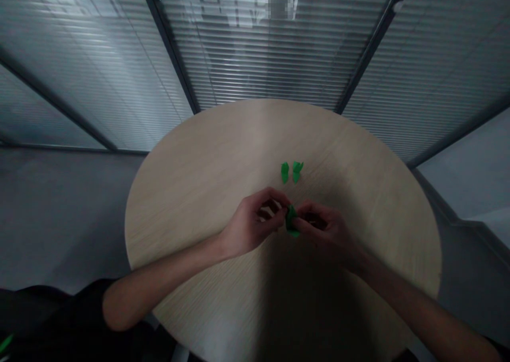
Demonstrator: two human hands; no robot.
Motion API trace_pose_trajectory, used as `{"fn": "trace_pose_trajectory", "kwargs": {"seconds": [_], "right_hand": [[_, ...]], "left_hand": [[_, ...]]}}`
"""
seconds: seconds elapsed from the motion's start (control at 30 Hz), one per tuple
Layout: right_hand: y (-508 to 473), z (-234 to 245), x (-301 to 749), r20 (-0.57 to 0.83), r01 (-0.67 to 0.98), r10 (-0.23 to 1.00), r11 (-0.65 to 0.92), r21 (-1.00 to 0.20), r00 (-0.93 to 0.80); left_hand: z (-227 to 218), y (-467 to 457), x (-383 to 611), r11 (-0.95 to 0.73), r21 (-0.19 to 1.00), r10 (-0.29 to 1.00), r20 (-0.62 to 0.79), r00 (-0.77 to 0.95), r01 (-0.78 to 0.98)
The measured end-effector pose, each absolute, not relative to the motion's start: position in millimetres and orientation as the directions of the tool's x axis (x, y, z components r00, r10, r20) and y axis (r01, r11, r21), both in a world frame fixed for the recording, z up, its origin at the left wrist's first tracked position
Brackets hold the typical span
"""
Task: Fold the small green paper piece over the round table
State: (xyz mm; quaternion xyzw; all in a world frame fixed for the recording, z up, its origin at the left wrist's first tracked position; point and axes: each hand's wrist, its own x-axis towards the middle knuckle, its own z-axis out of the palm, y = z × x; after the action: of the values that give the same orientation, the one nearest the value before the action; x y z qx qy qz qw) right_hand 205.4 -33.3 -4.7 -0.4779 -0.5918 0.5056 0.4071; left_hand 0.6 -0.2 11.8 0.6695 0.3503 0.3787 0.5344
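Observation:
A small, crumpled green piece, thin like plastic film or paper, is held between my two hands just above the table. My left hand pinches its left side with thumb and fingertips. On the other side, the thumb and fingers of my right hand are closed on the same piece. Beyond my hands, two similar green pieces lie side by side: a narrow one on the left and one with a flared top on the right. Their exact kind cannot be made out.
The round, light wood table fills the middle of the view. Behind it stands a glass partition with horizontal blinds and dark frames. Grey floor shows at the left. At the lower left edge is a bright green bit.

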Motion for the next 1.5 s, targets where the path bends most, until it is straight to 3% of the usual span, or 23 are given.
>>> {"fn": "trace_pose_trajectory", "kwargs": {"seconds": [0.33, 0.6, 1.5], "right_hand": [[-33.9, 0.3, 204.3, -0.02, 0.157, 0.975, 0.016, -0.987, -0.223], [-34.2, 0.2, 203.6, -0.03, 0.127, 0.979, -0.004, -0.992, -0.204], [-35.3, 1.0, 200.8, 0.098, 0.203, 0.984, 0.127, -0.971, -0.15]], "left_hand": [[15.2, -1.1, -2.9, -0.39, 0.908, 0.837, 0.281, 0.47, 0.151], [10.1, 4.0, -7.9, -0.618, 0.774, 0.7, 0.461, 0.546, 0.138], [14.4, 1.6, -7.2, -0.564, 0.817, 0.745, 0.441, 0.501, 0.12]]}}
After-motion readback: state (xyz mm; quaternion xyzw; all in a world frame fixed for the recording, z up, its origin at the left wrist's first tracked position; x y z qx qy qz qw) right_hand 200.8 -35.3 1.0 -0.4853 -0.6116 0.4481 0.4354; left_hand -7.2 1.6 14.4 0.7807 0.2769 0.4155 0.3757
